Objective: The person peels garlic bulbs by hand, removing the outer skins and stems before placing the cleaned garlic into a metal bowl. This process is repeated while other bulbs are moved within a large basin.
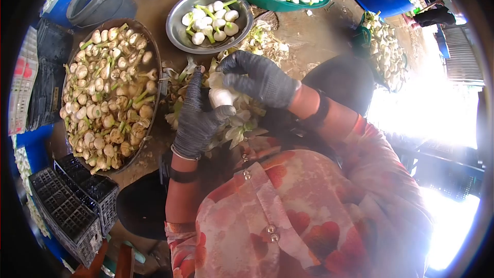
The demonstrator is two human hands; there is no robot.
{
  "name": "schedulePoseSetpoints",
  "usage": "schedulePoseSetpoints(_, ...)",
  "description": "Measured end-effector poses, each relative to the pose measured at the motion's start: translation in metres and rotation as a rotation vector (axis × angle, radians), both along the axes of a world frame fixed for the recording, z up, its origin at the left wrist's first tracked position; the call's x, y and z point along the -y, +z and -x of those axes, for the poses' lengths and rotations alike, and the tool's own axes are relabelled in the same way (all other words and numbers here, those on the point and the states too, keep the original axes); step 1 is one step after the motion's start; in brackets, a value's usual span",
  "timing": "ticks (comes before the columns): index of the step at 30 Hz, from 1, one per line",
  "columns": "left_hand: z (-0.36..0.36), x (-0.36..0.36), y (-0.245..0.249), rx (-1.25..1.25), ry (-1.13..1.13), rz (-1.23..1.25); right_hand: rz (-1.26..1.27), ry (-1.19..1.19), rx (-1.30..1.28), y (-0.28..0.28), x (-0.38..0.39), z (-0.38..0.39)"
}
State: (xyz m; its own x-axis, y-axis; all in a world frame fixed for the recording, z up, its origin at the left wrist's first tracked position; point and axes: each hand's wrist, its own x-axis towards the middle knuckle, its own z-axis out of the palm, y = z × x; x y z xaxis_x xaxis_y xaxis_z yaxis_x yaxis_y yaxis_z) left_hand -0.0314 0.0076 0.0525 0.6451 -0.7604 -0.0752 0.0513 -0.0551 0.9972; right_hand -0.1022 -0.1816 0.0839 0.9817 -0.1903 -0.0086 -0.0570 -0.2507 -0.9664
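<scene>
Holding a white bulb (221, 97) just in front of my chest, I have my gloved left hand (198, 118) closed around its lower side and my right hand (260, 78) clamped down over its top, so the gloves hide most of it. The heap of peelings (242, 123) beneath is half covered by my hands. A tray (135, 22) of unpeeled bulbs lies at my left, a metal bowl (177, 38) just beyond, and glare washes out the right edge.
</scene>
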Motion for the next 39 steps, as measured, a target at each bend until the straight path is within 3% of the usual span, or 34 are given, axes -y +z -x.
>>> schedulePoseSetpoints(3,0.001,0.007,-0.006,-0.077,0.015,0.167,0.012,0.091,0.095,0.004,0.001,0.004)
schedulePoseSetpoints(6,0.002,0.002,0.010,0.234,-0.059,-0.164,0.110,0.115,-0.216,0.014,0.002,0.001)
schedulePoseSetpoints(9,0.004,0.004,0.001,0.320,-0.054,0.016,-0.046,0.024,-0.189,-0.002,0.010,0.000)
schedulePoseSetpoints(11,0.001,0.002,0.000,0.449,-0.017,-0.021,-0.063,0.094,-0.170,-0.003,0.015,0.000)
schedulePoseSetpoints(14,0.000,0.002,-0.004,0.436,0.046,-0.043,0.330,0.293,-0.247,0.003,0.019,0.005)
schedulePoseSetpoints(15,0.001,0.003,-0.006,0.398,0.063,-0.042,0.383,0.311,-0.240,0.004,0.017,0.007)
schedulePoseSetpoints(18,0.007,0.007,-0.002,0.585,0.136,-0.170,0.516,0.246,-0.276,0.000,0.007,0.004)
schedulePoseSetpoints(19,0.008,0.008,-0.002,0.507,0.175,-0.136,0.506,0.263,-0.308,0.003,0.005,0.005)
schedulePoseSetpoints(22,0.010,0.013,-0.002,0.252,0.239,-0.055,0.987,0.520,0.293,-0.041,0.022,0.005)
schedulePoseSetpoints(23,0.009,0.013,0.000,0.161,0.235,-0.048,0.964,0.520,0.249,-0.033,0.023,0.004)
schedulePoseSetpoints(27,0.010,0.007,-0.010,-0.096,0.208,0.185,0.983,0.469,0.464,-0.039,0.034,-0.002)
schedulePoseSetpoints(29,0.008,0.007,-0.011,-0.226,0.216,0.254,0.387,0.171,-0.345,-0.007,0.027,-0.007)
schedulePoseSetpoints(30,0.007,0.006,-0.015,-0.175,0.216,0.232,0.062,0.011,-0.722,0.008,0.023,-0.010)
schedulePoseSetpoints(31,0.005,0.005,-0.018,-0.124,0.216,0.210,0.512,0.110,-0.553,-0.010,0.032,-0.005)
schedulePoseSetpoints(32,0.003,0.003,-0.032,0.045,0.208,0.150,0.672,0.244,-0.614,-0.033,0.042,-0.003)
schedulePoseSetpoints(34,0.000,0.005,-0.031,0.045,0.222,0.150,0.994,0.517,-0.730,-0.063,0.056,-0.003)
schedulePoseSetpoints(35,0.001,0.005,-0.017,-0.124,0.243,0.209,0.879,0.371,-0.870,-0.017,0.037,0.002)
schedulePoseSetpoints(37,0.000,0.007,-0.011,-0.228,0.287,0.241,0.821,0.214,-0.686,-0.015,0.026,0.007)
schedulePoseSetpoints(38,0.000,0.008,-0.013,-0.162,0.308,0.214,0.788,0.140,-0.595,-0.012,0.023,0.005)
schedulePoseSetpoints(39,0.001,0.008,-0.013,-0.080,0.315,0.174,0.542,0.076,-0.561,-0.008,0.024,-0.001)
